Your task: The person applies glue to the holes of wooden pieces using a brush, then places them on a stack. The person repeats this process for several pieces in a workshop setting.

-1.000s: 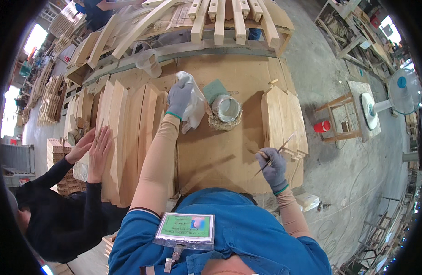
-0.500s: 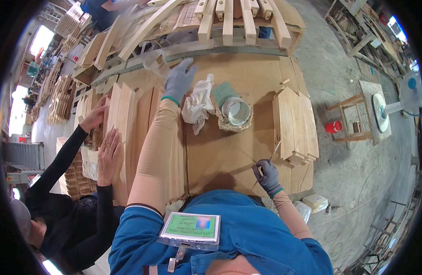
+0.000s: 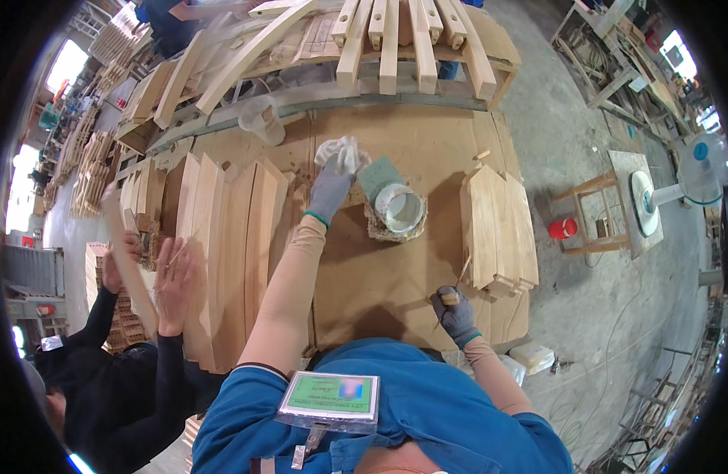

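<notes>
Left hand (image 3: 332,193) is closed on a bunched white cloth (image 3: 344,152), near the cup (image 3: 399,208) on the cardboard-covered counter (image 3: 364,292); right hand (image 3: 456,312), well apart, grips a thin stick (image 3: 465,272) beside the wood pieces (image 3: 498,229). From my end, I'd keep the cloth gathered clear of the cup and the stick's tip off those wood pieces.
</notes>
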The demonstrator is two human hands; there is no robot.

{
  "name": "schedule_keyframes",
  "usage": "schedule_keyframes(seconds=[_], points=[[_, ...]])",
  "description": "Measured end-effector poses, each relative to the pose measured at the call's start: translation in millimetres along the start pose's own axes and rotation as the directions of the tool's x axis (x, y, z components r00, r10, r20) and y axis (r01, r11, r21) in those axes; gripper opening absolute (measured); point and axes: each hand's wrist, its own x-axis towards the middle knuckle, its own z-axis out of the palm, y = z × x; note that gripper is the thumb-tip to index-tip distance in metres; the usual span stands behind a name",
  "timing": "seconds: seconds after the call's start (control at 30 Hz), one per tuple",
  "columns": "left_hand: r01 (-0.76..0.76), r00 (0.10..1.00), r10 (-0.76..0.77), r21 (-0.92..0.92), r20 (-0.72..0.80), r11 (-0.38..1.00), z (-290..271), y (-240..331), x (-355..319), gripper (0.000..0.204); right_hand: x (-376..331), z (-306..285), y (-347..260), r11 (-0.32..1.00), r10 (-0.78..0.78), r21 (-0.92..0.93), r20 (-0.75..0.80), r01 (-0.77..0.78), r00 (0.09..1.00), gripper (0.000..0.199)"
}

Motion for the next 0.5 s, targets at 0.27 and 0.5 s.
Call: schedule_keyframes(seconds=[0.27,0.5], points=[[0.139,0.916,0.132,-0.608,0.379,0.781,1,52,-42,0.029,1,-34,-15,0.764,0.301,0.640,-0.240,-0.083,0.923,0.013],[-0.042,0.974,0.128,-0.405,0.187,0.913,27,52,-70,0.025,26,-135,-111,0.708,0.142,0.687,-0.367,0.165,0.919,0.012]])
